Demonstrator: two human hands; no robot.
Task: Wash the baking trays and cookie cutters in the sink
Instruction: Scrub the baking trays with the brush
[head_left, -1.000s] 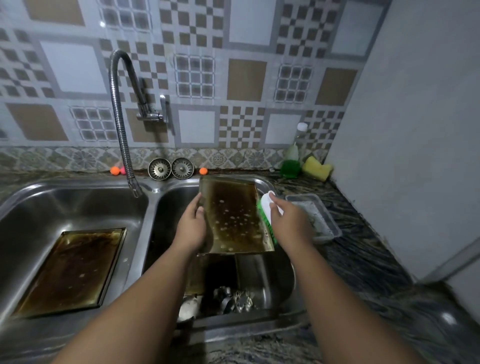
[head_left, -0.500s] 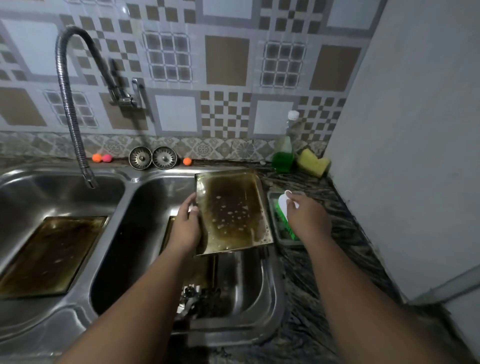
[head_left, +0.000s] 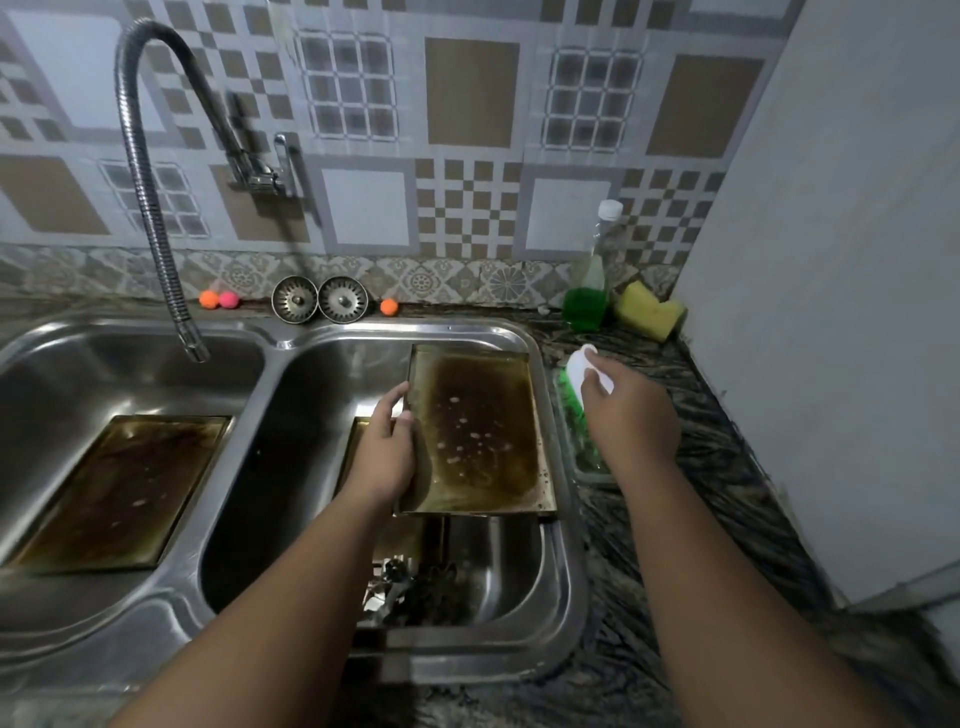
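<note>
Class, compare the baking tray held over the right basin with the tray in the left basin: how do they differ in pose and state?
The held tray is gripped at its edge by the left hand and raised above the right basin; the left-basin tray lies flat on the basin floor, untouched. The held tray shows more pale spots. Both are rectangular and stained dark brown.

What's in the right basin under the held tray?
Below the tray in the left hand: cookie cutters on the basin floor and part of another tray. The rest of it is covered.

Both arms fwd, L hand (head_left: 387, 457) gripping at its edge, R hand (head_left: 628, 415) curled, palm down.
</note>
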